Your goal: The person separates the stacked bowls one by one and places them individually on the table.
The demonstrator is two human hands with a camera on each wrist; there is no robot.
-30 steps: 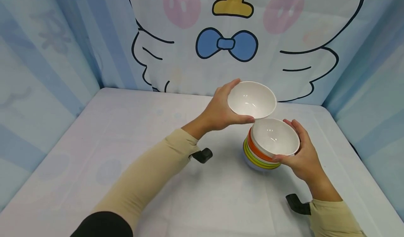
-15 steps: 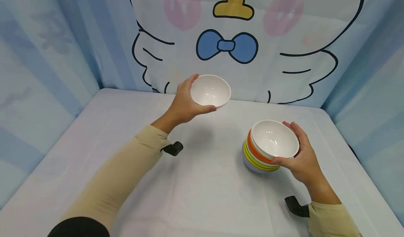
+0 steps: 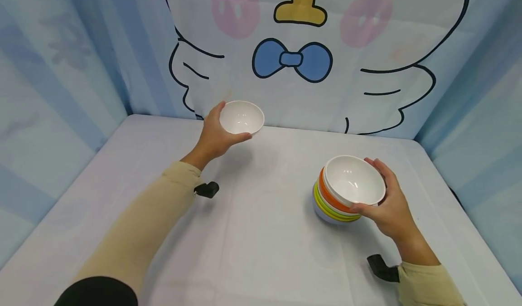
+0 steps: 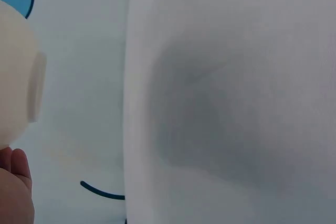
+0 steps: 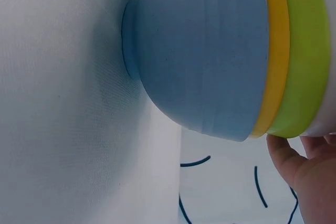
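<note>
My left hand [image 3: 214,136] holds a white bowl [image 3: 242,117] by its side, thumb along the near rim, raised above the back of the table. In the left wrist view the bowl's outside and foot ring [image 4: 37,87] show at the left edge, over a shadow on the cloth. My right hand [image 3: 389,206] grips the upper part of a stack of nested bowls, thumb at the near rim. A white bowl [image 3: 355,179] tops the stack; orange [image 3: 331,198], white, green and yellow rims show below it. The lowest, a blue bowl [image 5: 205,56], has its foot at the cloth.
A white cloth covers the table [image 3: 261,251]. Behind it hangs a curtain [image 3: 293,97] with a cartoon figure, and pale blue curtains [image 3: 53,115] stand at both sides. Black camera mounts [image 3: 208,189] stick out at both wrists.
My left hand has carried the white bowl from above the stack leftward to the back middle of the table. The right hand and the stack have stayed in place.
</note>
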